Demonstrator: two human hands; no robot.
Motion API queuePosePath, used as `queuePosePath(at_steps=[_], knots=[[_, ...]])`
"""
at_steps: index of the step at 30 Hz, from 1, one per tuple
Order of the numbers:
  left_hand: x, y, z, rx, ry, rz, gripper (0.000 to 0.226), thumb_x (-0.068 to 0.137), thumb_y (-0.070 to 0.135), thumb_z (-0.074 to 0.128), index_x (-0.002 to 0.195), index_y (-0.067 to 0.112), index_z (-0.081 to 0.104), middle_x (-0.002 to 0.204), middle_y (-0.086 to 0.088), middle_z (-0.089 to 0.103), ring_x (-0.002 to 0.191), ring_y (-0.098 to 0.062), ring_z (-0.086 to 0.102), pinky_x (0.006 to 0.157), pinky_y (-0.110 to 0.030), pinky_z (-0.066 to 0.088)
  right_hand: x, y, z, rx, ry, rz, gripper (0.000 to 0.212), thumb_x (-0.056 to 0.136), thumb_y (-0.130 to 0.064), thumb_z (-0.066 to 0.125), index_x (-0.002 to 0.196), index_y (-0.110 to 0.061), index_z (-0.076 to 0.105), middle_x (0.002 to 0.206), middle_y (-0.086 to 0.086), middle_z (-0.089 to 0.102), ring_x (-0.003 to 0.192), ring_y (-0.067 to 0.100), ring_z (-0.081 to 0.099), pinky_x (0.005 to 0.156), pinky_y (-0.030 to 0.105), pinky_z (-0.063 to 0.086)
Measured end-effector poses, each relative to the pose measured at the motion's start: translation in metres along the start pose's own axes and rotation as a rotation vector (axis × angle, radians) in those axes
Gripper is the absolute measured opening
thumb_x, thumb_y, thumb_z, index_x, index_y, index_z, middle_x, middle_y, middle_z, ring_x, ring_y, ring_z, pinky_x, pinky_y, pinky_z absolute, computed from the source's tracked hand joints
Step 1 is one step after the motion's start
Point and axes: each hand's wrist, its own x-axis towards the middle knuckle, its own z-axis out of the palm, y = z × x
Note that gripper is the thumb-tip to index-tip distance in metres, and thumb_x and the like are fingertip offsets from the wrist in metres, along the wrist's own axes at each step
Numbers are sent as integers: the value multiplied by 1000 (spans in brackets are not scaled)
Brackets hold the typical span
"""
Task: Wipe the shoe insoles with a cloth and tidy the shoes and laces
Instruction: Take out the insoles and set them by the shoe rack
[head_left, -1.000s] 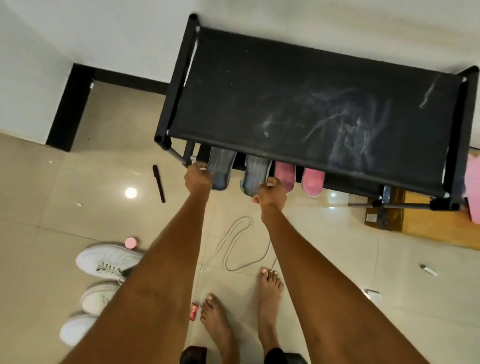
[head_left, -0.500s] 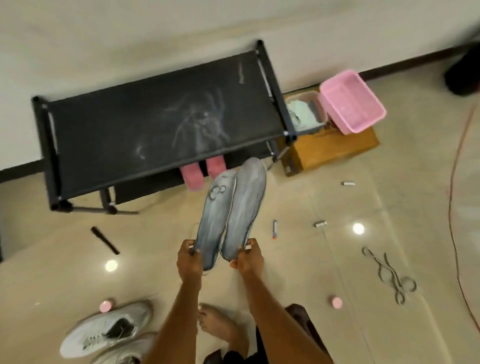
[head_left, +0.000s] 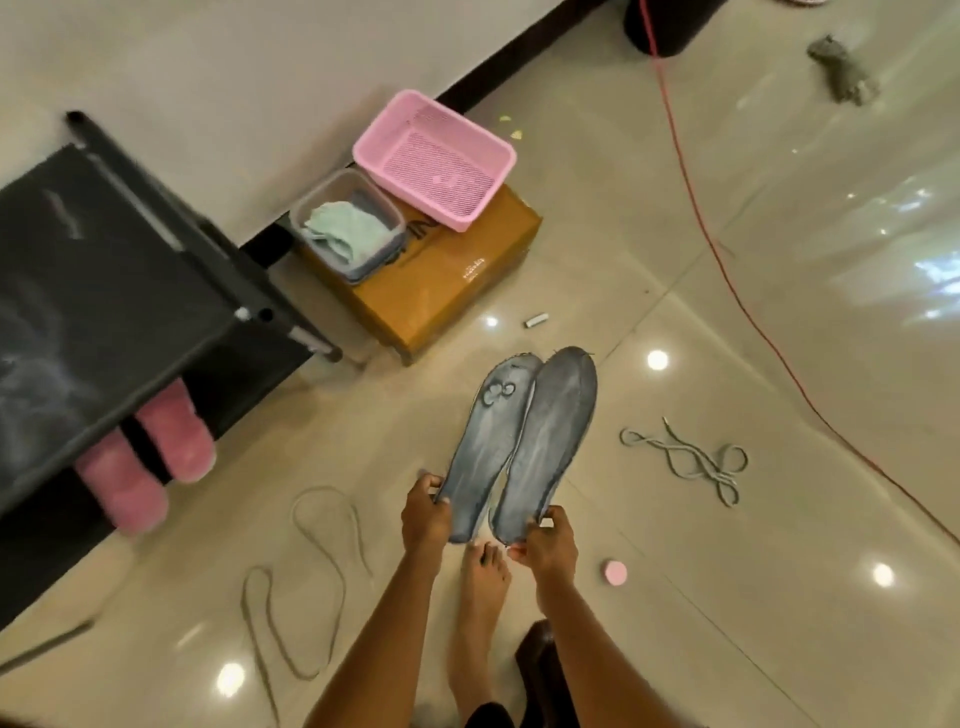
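Two grey-blue insoles are held side by side above the tiled floor, toes pointing away from me. My left hand (head_left: 427, 514) pinches the heel of the left insole (head_left: 491, 447), which has a pale mark near its toe. The heel of the right insole (head_left: 551, 441) is pinched by my right hand (head_left: 546, 545). A pale green cloth (head_left: 345, 231) lies in a clear tub (head_left: 311, 210) on a cardboard box. One grey lace (head_left: 691, 460) lies tangled on the floor to the right. A second lace (head_left: 311, 566) snakes across the floor at the lower left.
A black shoe rack (head_left: 119, 291) fills the left, with two pink insoles (head_left: 150, 462) sticking out under its top. A pink basket (head_left: 434, 156) sits on the cardboard box (head_left: 441, 280). A red cable (head_left: 727, 260) crosses the floor at right. A pink cap (head_left: 616, 571) lies near my bare foot (head_left: 480, 587).
Both hands pulled the two grey insoles out of the rack and now hold them up by the heels. My view swung right, away from the rack and the white shoes.
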Motion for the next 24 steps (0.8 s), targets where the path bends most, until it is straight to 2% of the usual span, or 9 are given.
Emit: queuePosePath(at_steps=[2, 3, 5, 9, 14, 20, 24], knots=[[20, 16, 28, 47, -42, 40, 14, 90, 3, 48, 89, 14, 56, 105, -14, 62, 86, -30, 57, 83, -35, 45, 24, -12, -11, 117, 40, 39, 18, 90, -11, 51, 78, -25, 48, 78, 13, 63, 66, 28, 62, 77, 49, 57], [30, 25, 43, 81, -66, 62, 14, 90, 3, 48, 88, 14, 55, 100, -13, 62, 85, -30, 56, 86, -37, 46, 39, -15, -17, 180, 56, 64, 18, 92, -8, 50, 80, -22, 48, 75, 11, 61, 60, 24, 60, 76, 46, 57], [49, 39, 73, 141, -108, 81, 16, 91, 4, 45, 101, 9, 57, 108, -14, 62, 96, -31, 58, 84, -35, 45, 75, -13, -26, 235, 88, 99, 12, 93, -7, 48, 85, -16, 49, 74, 8, 59, 55, 21, 58, 78, 45, 57], [72, 50, 122, 249, -154, 105, 27, 89, -1, 39, 109, 9, 55, 115, -15, 61, 102, -32, 58, 81, -35, 46, 129, 6, -38, 197, 107, 142, 6, 92, -8, 47, 97, -12, 47, 86, 14, 59, 53, 26, 60, 82, 48, 55], [82, 31, 158, 344, -200, 97, 30, 89, -1, 40, 114, 9, 53, 119, -14, 59, 105, -31, 56, 78, -28, 39, 158, 51, -48, 208, 107, 206, 7, 92, -6, 44, 92, -13, 45, 92, 19, 59, 59, 27, 59, 75, 43, 56], [80, 1, 171, 304, -148, 78, 31, 88, -5, 39, 115, 4, 51, 121, -14, 57, 106, -31, 54, 73, -26, 34, 163, 82, -39, 308, 129, 158, 22, 92, -1, 39, 78, -17, 45, 83, 15, 54, 55, 21, 53, 67, 38, 55], [81, -5, 171, 264, -129, 124, 25, 91, -2, 42, 113, 5, 52, 118, -13, 59, 103, -31, 55, 73, -27, 35, 165, 75, -29, 318, 148, 97, 13, 95, -6, 42, 89, -16, 48, 94, 20, 61, 63, 22, 59, 71, 39, 58]])
